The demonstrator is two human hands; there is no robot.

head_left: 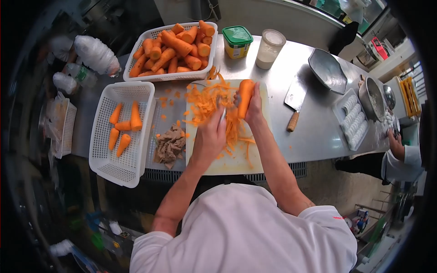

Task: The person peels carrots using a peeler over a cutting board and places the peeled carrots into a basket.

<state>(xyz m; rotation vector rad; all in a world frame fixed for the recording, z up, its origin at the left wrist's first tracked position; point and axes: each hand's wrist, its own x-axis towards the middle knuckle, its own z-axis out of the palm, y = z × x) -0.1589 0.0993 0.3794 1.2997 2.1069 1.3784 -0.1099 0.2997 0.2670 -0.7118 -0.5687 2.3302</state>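
My right hand (253, 105) is wrapped round an orange carrot (246, 98), held upright above the cutting board. Close on its left, my left hand (213, 133) is closed on a slim peeler (222, 115), whose front end is smeared by motion. Under both hands lies a heap of carrot peelings (205, 101), spread over the pale cutting board (258, 154). A crumpled brown cloth (170, 144) rests at the board's left edge, with orange scraps around it.
A white basket (132, 77) heaped with carrots stands behind the board; another basket (101, 150) at left holds several carrots. A green-lidded tub (237, 43), clear container (270, 49), cleaver (296, 98), dark tray (327, 70) and white tray (339, 111) share the steel table. Another person's hand (395, 143) is far right.
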